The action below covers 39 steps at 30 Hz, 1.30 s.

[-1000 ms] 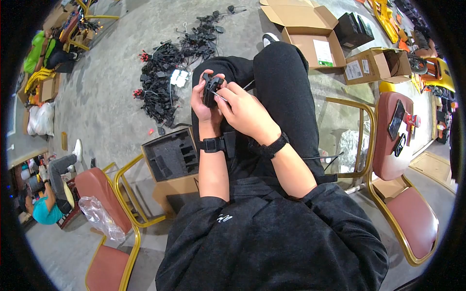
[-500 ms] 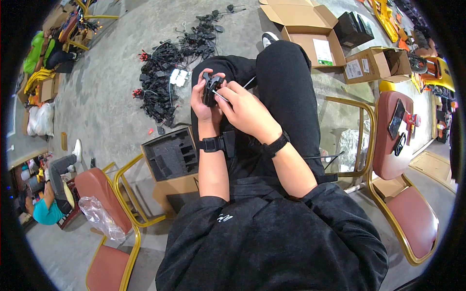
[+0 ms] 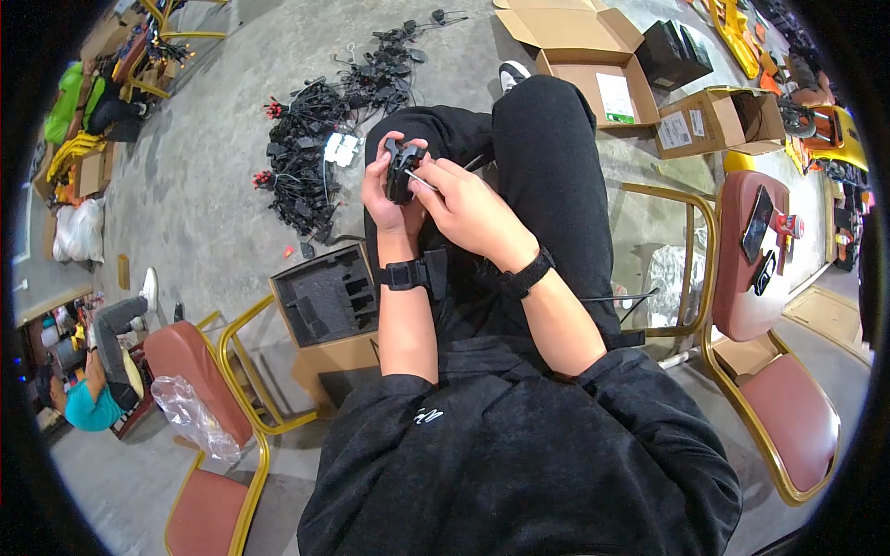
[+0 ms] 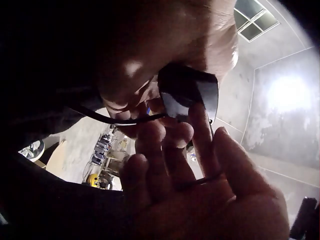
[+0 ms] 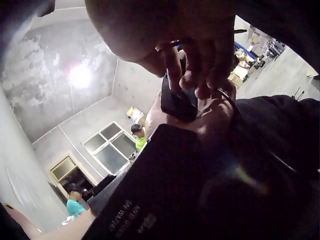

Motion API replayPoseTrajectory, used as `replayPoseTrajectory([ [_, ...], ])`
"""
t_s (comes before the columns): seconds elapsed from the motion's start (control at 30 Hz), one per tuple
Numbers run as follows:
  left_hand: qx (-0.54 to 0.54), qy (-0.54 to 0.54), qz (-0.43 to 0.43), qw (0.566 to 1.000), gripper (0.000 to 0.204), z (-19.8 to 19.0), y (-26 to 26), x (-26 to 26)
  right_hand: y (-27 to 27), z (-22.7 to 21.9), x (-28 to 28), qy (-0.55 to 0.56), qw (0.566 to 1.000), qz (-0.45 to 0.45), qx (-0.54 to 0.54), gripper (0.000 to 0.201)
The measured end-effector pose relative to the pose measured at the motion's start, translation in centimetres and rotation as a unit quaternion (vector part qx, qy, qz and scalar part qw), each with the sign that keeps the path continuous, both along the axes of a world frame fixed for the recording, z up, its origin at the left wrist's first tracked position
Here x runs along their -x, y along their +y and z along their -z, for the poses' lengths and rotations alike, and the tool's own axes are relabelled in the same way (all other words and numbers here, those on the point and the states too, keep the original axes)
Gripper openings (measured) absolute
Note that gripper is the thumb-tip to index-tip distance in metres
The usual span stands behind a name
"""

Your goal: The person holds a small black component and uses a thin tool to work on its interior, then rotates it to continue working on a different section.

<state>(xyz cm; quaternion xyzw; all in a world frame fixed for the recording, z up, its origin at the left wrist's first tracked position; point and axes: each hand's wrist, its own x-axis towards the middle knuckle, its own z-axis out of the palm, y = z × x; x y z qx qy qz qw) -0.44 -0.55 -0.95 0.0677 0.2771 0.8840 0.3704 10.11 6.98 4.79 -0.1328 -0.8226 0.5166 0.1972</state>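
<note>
In the head view a small black device is gripped by the left hand, its fingers curled round it above the lap. The right hand pinches a thin light-coloured piece, whose tip touches or lies close to the device; what it is cannot be told. The left wrist view shows the black device between both hands, with a black cable running off to the left. In the right wrist view the device is dark and partly covered by fingers.
A heap of black cabled parts lies on the floor beyond the left knee. An open foam-lined box stands left of the lap. Chairs flank both sides; cardboard boxes stand ahead on the right. Other people sit at the left.
Both hands keep their holds, with only a very slight shift. The right knee has moved slightly, and the light cable end seen beyond the right hand half a second ago is less visible.
</note>
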Motion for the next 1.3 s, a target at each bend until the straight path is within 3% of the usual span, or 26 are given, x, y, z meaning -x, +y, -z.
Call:
replayPoseTrajectory([
  [0.5, 0.02, 0.012, 0.006, 1.0, 0.037, -0.3, 0.1, -0.3, 0.0, -0.9, -0.3, -0.04, 0.996, 0.015, -0.078, 0.016],
  [0.6, 0.018, 0.018, 0.015, 1.0, 0.036, -0.3, 0.0, -0.1, -0.1, -1.1, -0.2, -0.048, 0.998, 0.021, -0.032, 0.017],
  [0.67, -0.08, -0.042, 0.041, 0.995, 0.035, 0.3, -0.1, 0.0, 0.0, -1.9, -0.1, -0.128, 0.974, -0.004, 0.187, 0.02],
  [0.7, -0.027, -0.046, 0.003, 0.999, 0.036, -0.1, -0.1, -0.1, 0.0, -1.9, -0.1, -0.127, 0.974, -0.005, 0.187, 0.02],
  [0.8, -0.09, -0.056, 0.02, 0.994, 0.035, -0.1, 0.0, -0.1, 0.0, -1.0, 0.0, -0.093, 0.986, -0.002, 0.141, 0.02],
  [0.87, -0.087, -0.057, 0.025, 0.994, 0.035, 0.0, 0.0, -0.1, -0.3, 0.1, 0.2, 0.016, 1.0, 0.0, 0.027, 0.019],
  [1.3, 0.002, 0.007, 0.01, 1.0, 0.038, -0.4, 0.0, -0.1, -0.4, -1.1, 0.0, -0.039, 0.996, 0.03, -0.069, 0.015],
])
